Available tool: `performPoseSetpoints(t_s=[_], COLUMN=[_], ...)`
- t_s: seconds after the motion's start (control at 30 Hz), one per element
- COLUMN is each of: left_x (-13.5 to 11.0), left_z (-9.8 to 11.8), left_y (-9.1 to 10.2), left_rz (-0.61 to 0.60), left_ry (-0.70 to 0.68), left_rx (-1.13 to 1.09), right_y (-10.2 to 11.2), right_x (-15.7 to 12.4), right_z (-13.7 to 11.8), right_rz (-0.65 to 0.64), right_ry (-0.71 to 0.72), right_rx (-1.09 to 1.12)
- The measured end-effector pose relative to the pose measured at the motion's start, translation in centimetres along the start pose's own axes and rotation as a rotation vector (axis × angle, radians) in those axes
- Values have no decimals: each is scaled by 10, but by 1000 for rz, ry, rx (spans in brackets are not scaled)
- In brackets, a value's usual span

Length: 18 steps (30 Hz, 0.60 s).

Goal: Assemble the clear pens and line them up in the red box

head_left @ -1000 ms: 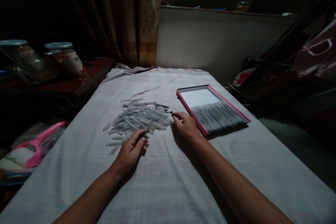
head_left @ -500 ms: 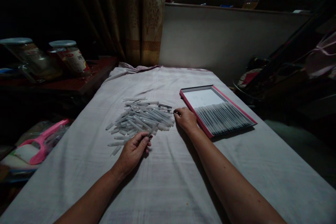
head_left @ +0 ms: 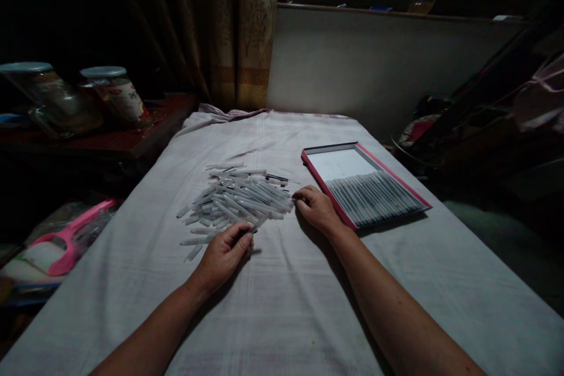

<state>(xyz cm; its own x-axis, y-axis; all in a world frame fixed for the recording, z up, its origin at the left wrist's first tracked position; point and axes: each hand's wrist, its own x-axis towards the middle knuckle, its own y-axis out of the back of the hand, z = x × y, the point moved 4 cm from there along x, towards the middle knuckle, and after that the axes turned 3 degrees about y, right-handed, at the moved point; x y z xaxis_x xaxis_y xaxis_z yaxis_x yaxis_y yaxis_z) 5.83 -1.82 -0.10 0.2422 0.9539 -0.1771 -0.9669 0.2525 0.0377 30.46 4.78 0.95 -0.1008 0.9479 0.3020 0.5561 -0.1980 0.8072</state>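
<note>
A heap of clear plastic pens (head_left: 238, 200) lies on a table covered with a pale cloth (head_left: 282, 305). My left hand (head_left: 222, 255) rests at the near edge of the heap, its fingers pinched round one pen that points up to the right. My right hand (head_left: 318, 209) sits at the heap's right end, fingers curled on the tip of a pen there. Just right of that hand lies a flat red-rimmed box (head_left: 308, 161) with a row of pens laid side by side in its near half.
Two lidded jars (head_left: 112, 94) stand on a dark wooden shelf at the left. A pink-handled tool (head_left: 66, 238) lies in a bag low at the left. A curtain hangs behind the table, and dark clutter fills the right side.
My right hand has drawn slightly back from the heap's far right end toward me. My left hand has stayed near the heap with its pen. The view shifted a little left.
</note>
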Motion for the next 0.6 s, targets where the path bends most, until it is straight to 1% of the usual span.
performPoseSetpoints(t_s=[0.1,0.17,0.3,0.43,0.5,0.6], left_x=[0,0,1,1,2,2], left_z=[-3,-4,-6,-7,-7,-6], left_y=[2,2,3,4,4,4], left_rz=[8,8,3,-7,-6,-4], left_ry=[-4,-2,1,-2,-1,4], left_rx=[13,10,5,13,15,28], right_y=[0,-3,-10,-11,-9,-7], right_x=[15,29,54,66,68,68], right_z=[3,4,0,-5,-7,-8], right_rz=[25,-16,-153,-296,-327,-338], right_ry=[-61,-54,40,139,164,190], right_rx=[-24,-66,-211,-335,-345,-343])
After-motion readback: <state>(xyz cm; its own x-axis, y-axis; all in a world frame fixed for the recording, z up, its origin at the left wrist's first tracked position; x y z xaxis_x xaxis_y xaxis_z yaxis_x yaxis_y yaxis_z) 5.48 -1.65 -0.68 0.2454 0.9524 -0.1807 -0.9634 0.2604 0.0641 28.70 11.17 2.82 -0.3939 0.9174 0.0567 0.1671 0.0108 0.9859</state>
